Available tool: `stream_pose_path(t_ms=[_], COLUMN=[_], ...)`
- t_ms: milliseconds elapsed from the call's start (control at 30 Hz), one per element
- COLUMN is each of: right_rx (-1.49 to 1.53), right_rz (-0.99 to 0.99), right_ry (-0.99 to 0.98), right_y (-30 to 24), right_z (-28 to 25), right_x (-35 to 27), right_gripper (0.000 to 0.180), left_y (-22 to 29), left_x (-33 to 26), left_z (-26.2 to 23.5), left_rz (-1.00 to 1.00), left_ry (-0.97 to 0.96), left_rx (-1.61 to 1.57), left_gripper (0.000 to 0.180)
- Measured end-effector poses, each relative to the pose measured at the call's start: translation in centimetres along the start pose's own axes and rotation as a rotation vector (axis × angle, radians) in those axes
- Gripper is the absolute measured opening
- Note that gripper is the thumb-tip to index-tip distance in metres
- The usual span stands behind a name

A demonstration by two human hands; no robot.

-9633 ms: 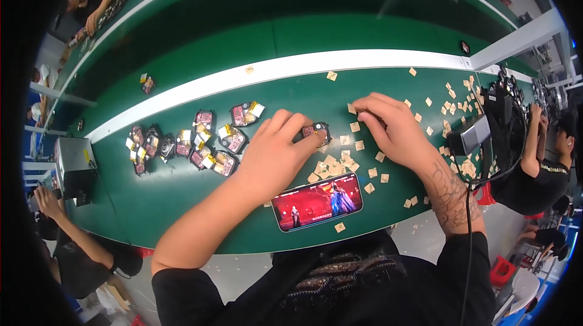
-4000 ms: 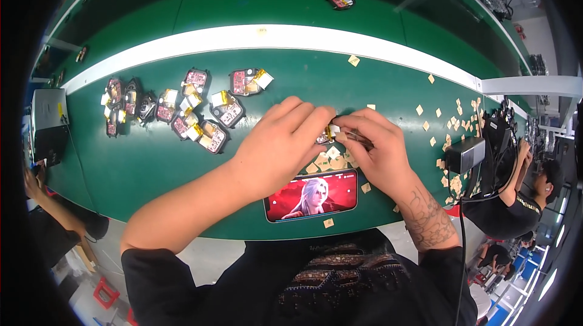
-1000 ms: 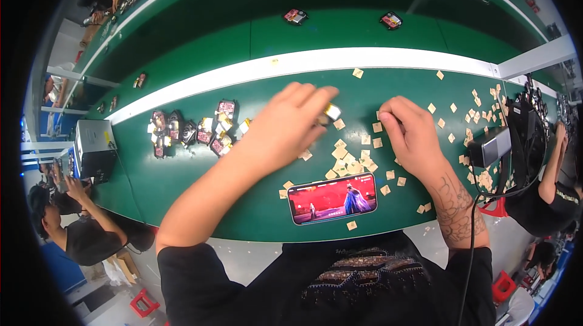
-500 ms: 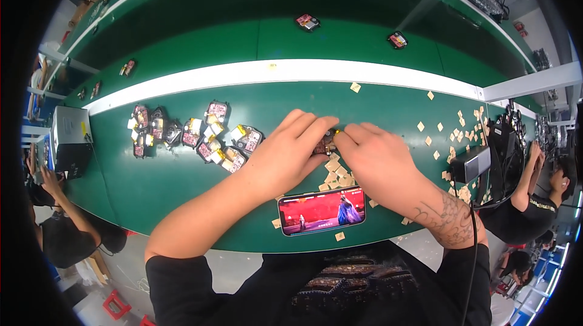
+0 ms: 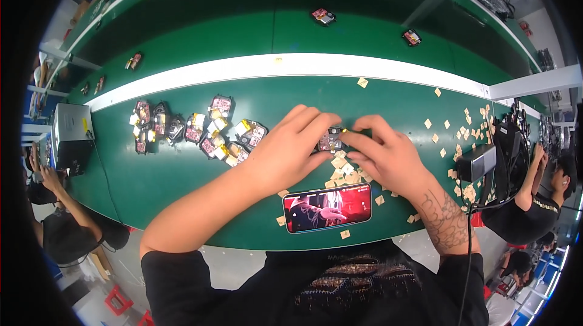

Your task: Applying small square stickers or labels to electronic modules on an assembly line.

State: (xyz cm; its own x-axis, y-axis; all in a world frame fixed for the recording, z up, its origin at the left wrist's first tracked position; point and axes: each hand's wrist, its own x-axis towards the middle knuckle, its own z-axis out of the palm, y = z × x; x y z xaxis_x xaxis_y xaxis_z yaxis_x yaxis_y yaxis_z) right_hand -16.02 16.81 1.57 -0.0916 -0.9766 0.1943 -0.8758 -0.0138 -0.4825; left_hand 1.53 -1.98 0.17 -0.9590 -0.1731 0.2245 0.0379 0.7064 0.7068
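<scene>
A small black housing with a reddish circuit board (image 5: 331,139) is gripped at its left side by my left hand (image 5: 291,147), thumb below and fingers above. At the housing's right edge, beside a small yellow piece, the index fingertip of my right hand (image 5: 385,153) touches or nearly touches it. That hand's thumb and other fingers stand apart. Under the hands lies a pile of small beige square pieces (image 5: 340,171). Just in front of the pile, a phone (image 5: 328,207) shows a moving picture. Left of my left hand, several similar housings with boards (image 5: 220,106) lie grouped.
A white rail (image 5: 291,63) crosses behind the green table (image 5: 164,186). Beyond it, a green belt (image 5: 237,37) carries more housings. More beige squares lie on the right, near a black box-shaped device (image 5: 477,163) and cables. A white box (image 5: 68,134) stands far left; people sit at both sides.
My right hand has drawn back slightly and spread its fingers, uncovering more of the housing in my left hand. Housings on the belt have shifted right. The phone's picture is different.
</scene>
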Motion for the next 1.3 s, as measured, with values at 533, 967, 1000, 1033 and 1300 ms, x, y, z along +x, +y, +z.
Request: stream_pose_path(t_ms=[533,967,1000,1033,1300], right_rx=[-0.189,0.306,0.362,0.361,0.386], right_rz=[-0.239,0.017,0.072,0.071,0.104], right_ry=[-0.001,0.02,0.001,0.002,-0.006], right_y=[1.5,1.1,1.0,1.1,1.1], right_z=[-0.5,-0.3,-0.4,-0.5,-1.2], right_x=[1.1,1.0,1.2,1.3,1.3], right_gripper=[0.029,0.022,0.024,0.024,0.03], left_y=[-0.3,0.5,0.3,0.2,0.5], left_x=[-0.3,-0.2,-0.1,-0.1,-0.2], left_z=[0.5,0.3,0.2,0.1,0.1], left_rz=[0.133,0.142,0.139,0.137,0.132], left_ry=[0.056,-0.022,-0.032,-0.041,-0.039], left_rx=[0.063,0.206,0.192,0.177,0.202], left_gripper=[0.043,0.035,0.035,0.035,0.038])
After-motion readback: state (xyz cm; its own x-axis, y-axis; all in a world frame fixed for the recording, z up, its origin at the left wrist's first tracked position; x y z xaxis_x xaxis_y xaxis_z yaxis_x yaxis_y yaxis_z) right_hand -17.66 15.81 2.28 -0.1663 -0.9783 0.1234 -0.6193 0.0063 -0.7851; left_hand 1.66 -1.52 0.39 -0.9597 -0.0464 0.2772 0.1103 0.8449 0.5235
